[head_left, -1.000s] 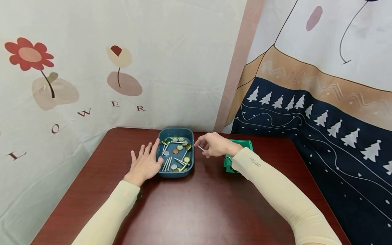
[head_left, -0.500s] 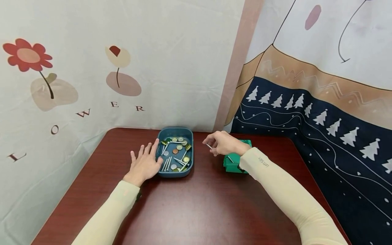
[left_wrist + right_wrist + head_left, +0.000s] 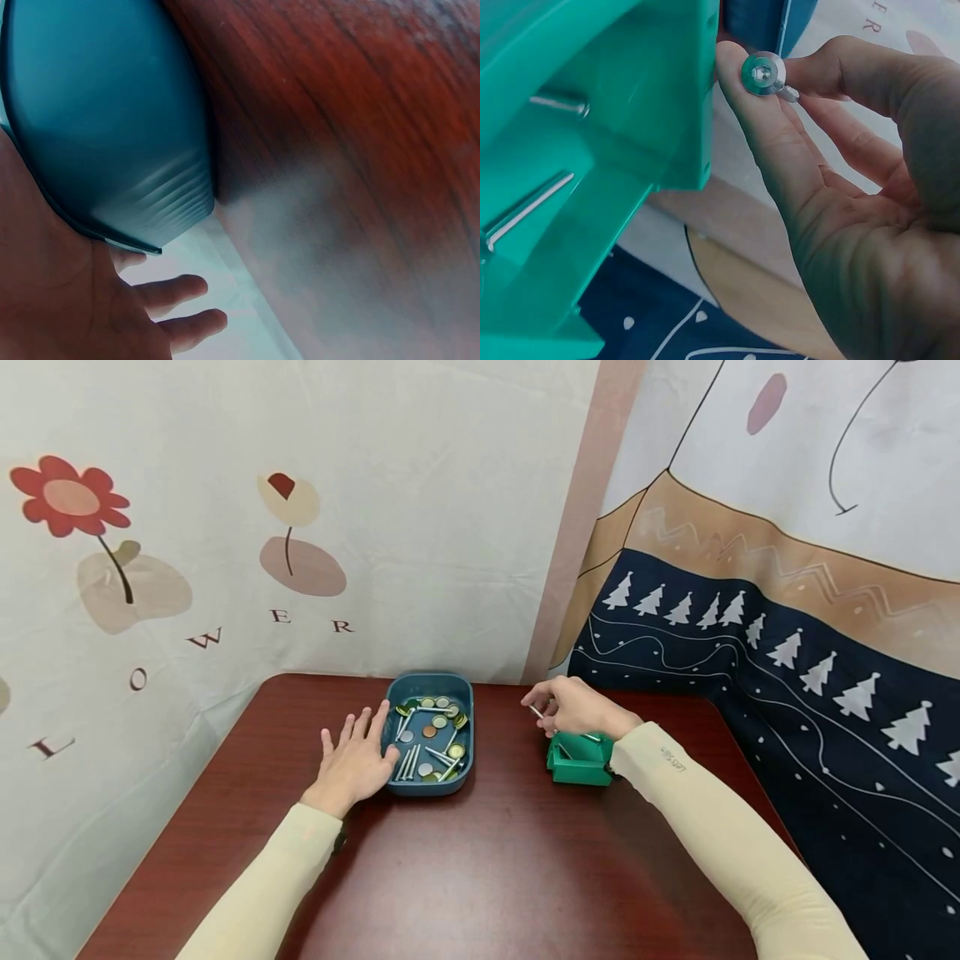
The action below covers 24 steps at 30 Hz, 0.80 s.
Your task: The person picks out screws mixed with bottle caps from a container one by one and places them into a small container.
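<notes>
My left hand [image 3: 352,768] rests with spread, straight fingers against the left rim of a blue tray [image 3: 429,790]. Inside that tray lie several long silver screws [image 3: 408,762] and several round gold, silver and copper-coloured discs [image 3: 439,722]. Between thumb and forefinger my right hand [image 3: 579,706] pinches one screw [image 3: 763,73], whose socketed head faces the right wrist camera. This hand is above the far left side of a green open box [image 3: 581,773], partly covering it. Two screws, one of them a slanted screw [image 3: 532,210], show inside the box in the right wrist view.
Both containers stand near the back of a dark red-brown wooden table [image 3: 465,877], with a gap of tabletop between them. A pale printed cloth [image 3: 450,527] hangs behind, and a navy cloth with white trees [image 3: 750,710] hangs at the right.
Holding the screw, my right hand has moved right, away from the blue tray and to the green box. My left hand has stayed at the tray.
</notes>
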Available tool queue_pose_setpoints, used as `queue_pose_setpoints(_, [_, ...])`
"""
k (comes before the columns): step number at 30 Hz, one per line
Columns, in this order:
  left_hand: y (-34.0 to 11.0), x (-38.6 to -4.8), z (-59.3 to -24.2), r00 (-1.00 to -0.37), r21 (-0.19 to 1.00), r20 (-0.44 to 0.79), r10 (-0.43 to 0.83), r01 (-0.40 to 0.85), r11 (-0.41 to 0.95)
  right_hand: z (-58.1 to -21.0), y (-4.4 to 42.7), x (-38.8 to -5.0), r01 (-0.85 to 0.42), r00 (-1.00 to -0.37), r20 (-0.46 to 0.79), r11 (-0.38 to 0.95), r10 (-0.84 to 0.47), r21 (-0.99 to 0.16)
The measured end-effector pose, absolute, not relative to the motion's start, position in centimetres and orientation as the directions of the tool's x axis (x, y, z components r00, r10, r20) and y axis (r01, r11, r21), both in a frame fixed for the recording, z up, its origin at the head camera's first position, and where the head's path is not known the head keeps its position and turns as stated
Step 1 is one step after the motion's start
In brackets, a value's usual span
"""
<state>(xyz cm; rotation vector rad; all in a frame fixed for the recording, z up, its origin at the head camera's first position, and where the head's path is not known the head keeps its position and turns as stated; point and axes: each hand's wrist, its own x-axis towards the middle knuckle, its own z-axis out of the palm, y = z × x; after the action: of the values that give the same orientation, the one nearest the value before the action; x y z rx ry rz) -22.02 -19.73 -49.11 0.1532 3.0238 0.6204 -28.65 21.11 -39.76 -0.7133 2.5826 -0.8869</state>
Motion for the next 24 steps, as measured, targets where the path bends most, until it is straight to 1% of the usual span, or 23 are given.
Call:
queue_pose_setpoints(4, [-19.8,-22.0,-49.1,-0.994,0.395,-0.025,0.110,0.091,0.914,-39.6,21.9,-28.6,-0.332,-0.834,-0.129,0.675,-0.536,-0.658])
queue_pose_setpoints(12, [-19.7,-21.9,-49.0,-0.994,0.392,-0.031,0.109,0.088,0.916,-39.4,23.4,-28.7,-0.333,-0.844,-0.124,0.692,-0.522,-0.641])
queue_pose_setpoints(24, [-19.7,-21.9,-49.0,-0.994,0.385,-0.032,0.108,0.087,0.919,-39.6,25.0,-29.2,-0.271,-0.872,-0.167,0.739,-0.460,-0.617])
